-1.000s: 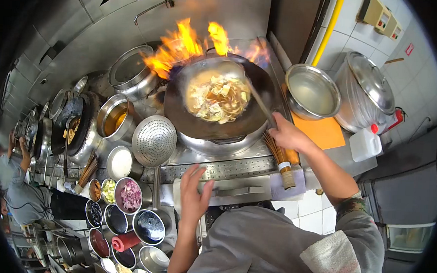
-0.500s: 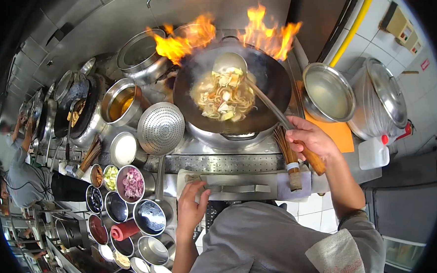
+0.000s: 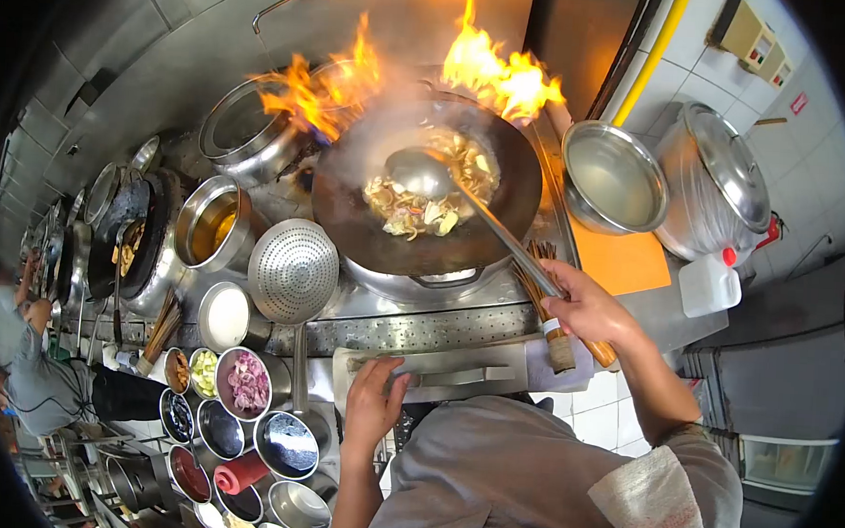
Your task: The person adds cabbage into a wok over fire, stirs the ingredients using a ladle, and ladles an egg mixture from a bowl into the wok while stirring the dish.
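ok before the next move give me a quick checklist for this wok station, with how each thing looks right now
1. Right hand has a firm hold on the ladle: ok, fingers wrapped around its handle.
2. Ladle bowl within the wok: ok, it lies inside the rim.
3. Left hand away from the fire: ok, it is at the counter's front edge.
4. Flames low: not ok, they rise high around the wok's far side.
5. Strainer out of the wok: ok, it lies beside it.
6. Food cooked through: cannot tell, ladle and steam cover part of it.
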### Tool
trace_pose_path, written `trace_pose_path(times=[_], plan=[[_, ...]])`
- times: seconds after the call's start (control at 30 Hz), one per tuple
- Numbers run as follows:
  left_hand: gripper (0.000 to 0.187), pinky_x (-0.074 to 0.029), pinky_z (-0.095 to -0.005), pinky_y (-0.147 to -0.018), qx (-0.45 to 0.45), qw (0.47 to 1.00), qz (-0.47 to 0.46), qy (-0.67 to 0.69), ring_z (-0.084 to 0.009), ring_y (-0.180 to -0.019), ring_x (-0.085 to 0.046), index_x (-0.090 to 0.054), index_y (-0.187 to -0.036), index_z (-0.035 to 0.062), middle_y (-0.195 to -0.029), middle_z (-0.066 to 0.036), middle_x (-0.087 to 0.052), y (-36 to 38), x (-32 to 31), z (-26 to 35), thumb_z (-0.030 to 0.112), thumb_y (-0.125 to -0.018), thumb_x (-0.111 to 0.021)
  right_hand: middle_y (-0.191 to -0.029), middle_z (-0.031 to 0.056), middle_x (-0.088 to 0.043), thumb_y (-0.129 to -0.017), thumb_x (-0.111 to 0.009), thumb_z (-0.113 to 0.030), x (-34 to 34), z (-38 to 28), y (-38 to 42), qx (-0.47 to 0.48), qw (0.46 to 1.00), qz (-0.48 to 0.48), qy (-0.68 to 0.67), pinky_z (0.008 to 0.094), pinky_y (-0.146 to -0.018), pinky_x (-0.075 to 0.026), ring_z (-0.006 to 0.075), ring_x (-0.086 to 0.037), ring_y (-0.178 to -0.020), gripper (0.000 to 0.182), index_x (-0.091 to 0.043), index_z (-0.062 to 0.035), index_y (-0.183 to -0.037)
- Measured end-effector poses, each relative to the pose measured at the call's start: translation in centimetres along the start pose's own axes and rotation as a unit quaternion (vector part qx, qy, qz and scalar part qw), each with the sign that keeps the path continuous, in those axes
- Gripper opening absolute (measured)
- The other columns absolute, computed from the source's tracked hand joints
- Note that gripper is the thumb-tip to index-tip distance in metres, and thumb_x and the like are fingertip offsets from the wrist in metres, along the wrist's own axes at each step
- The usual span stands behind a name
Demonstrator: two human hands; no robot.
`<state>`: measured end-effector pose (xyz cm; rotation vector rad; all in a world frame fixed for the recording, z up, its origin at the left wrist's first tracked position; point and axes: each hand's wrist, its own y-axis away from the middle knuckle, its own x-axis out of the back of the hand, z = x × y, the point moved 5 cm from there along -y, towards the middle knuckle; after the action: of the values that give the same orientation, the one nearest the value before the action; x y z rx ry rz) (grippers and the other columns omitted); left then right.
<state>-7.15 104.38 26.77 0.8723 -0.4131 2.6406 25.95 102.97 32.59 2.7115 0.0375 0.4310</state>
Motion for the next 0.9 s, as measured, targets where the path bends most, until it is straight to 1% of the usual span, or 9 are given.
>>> trace_pose_path(times=[0.07, 0.17, 0.2, 0.3, 0.4, 0.5, 0.73, 0.83, 0.9], plan=[[0.023, -0.051, -0.0411, -0.083, 0.013, 1.000, 0.004, -0.009, -0.0366, -0.095, -0.064, -0.067, -0.108, 0.0016, -0.102, -0.017, -0.067, 0.5, 0.5, -0.7, 0.012, -0.088, -0.070, -0.071, -0.0019, -0.049, -0.094, -0.055, -0.002, 0.4, 0.3, -0.7, 0.037, 0.998, 0.043, -0.012, 0.0241, -0.046, -0.039, 0.0067, -0.046, -0.053, 0.050, -0.041, -0.0060, -0.141], [0.022, -0.051, -0.0419, -0.082, 0.040, 0.999, 0.015, -0.017, -0.0375, -0.094, -0.064, -0.067, -0.107, 0.0014, -0.102, -0.018, -0.066, 1.5, 1.3, -1.3, 0.011, -0.087, -0.070, -0.067, -0.0022, -0.047, -0.095, -0.053, -0.005, 1.6, -0.1, -2.7, 0.017, 0.993, 0.057, -0.099, 0.0254, -0.044, -0.041, 0.0069, -0.047, -0.052, 0.046, -0.041, -0.0064, -0.140], [0.022, -0.051, -0.0422, -0.082, 0.048, 0.998, 0.018, -0.020, -0.0379, -0.094, -0.064, -0.067, -0.107, 0.0014, -0.101, -0.018, -0.066, 1.7, 1.4, -1.4, 0.010, -0.087, -0.070, -0.070, -0.0015, -0.048, -0.095, -0.053, -0.008, 1.6, -0.6, -3.6, 0.024, 0.991, 0.068, -0.114, 0.0267, -0.041, -0.042, 0.0073, -0.047, -0.052, 0.048, -0.039, -0.0050, -0.141], [0.022, -0.051, -0.0425, -0.081, 0.047, 0.998, 0.020, -0.043, -0.0383, -0.093, -0.064, -0.067, -0.106, 0.0009, -0.101, -0.018, -0.066, 2.1, 1.6, -1.1, 0.010, -0.087, -0.070, -0.074, -0.0007, -0.048, -0.095, -0.055, -0.009, 1.7, -1.8, -6.6, 0.020, 0.983, 0.068, -0.170, 0.0263, -0.040, -0.043, 0.0070, -0.047, -0.052, 0.040, -0.044, -0.0032, -0.133], [0.019, -0.051, -0.0406, -0.080, 0.049, 0.998, 0.020, -0.041, -0.0383, -0.093, -0.066, -0.066, -0.104, -0.0019, -0.100, -0.019, -0.066, 2.5, 1.5, -0.7, 0.009, -0.088, -0.068, -0.078, 0.0002, -0.049, -0.095, -0.056, -0.011, 1.3, -1.5, -9.7, 0.020, 0.977, 0.031, -0.210, 0.0266, -0.040, -0.044, 0.0067, -0.048, -0.052, 0.029, -0.047, -0.0036, -0.121], [0.019, -0.051, -0.0410, -0.080, 0.057, 0.997, 0.021, -0.046, -0.0381, -0.093, -0.066, -0.066, -0.103, -0.0018, -0.100, -0.019, -0.067, 3.4, 1.4, -1.0, 0.009, -0.088, -0.068, -0.078, 0.0000, -0.050, -0.095, -0.057, -0.012, 0.1, -1.9, -11.1, 0.015, 0.979, 0.045, -0.197, 0.0261, -0.040, -0.044, 0.0062, -0.048, -0.052, 0.022, -0.048, -0.0059, -0.114], [0.018, -0.051, -0.0410, -0.081, 0.085, 0.995, 0.035, -0.045, -0.0374, -0.092, -0.066, -0.066, -0.104, -0.0008, -0.100, -0.019, -0.067, 5.5, 1.7, -1.8, 0.008, -0.088, -0.068, -0.078, -0.0001, -0.051, -0.094, -0.057, -0.011, -1.3, -1.9, -11.9, -0.009, 0.976, 0.012, -0.215, 0.0248, -0.041, -0.042, 0.0060, -0.048, -0.053, 0.026, -0.047, -0.0062, -0.118], [0.019, -0.052, -0.0408, -0.081, 0.085, 0.995, 0.043, -0.043, -0.0369, -0.092, -0.066, -0.067, -0.105, -0.0003, -0.101, -0.018, -0.067, 6.2, 1.8, -2.2, 0.007, -0.087, -0.068, -0.078, -0.0002, -0.050, -0.094, -0.057, -0.008, -1.5, -1.6, -11.4, 0.016, 0.963, -0.016, -0.268, 0.0247, -0.041, -0.041, 0.0060, -0.048, -0.053, 0.027, -0.048, -0.0062, -0.119], [0.018, -0.052, -0.0401, -0.081, 0.092, 0.994, 0.051, -0.041, -0.0363, -0.093, -0.067, -0.066, -0.103, -0.0005, -0.100, -0.018, -0.068, 6.4, 2.0, -2.2, 0.008, -0.088, -0.068, -0.077, 0.0002, -0.051, -0.093, -0.056, -0.007, -1.8, -2.7, -9.9, 0.018, 0.951, -0.035, -0.306, 0.0252, -0.041, -0.041, 0.0067, -0.048, -0.053, 0.022, -0.048, -0.0055, -0.113]])
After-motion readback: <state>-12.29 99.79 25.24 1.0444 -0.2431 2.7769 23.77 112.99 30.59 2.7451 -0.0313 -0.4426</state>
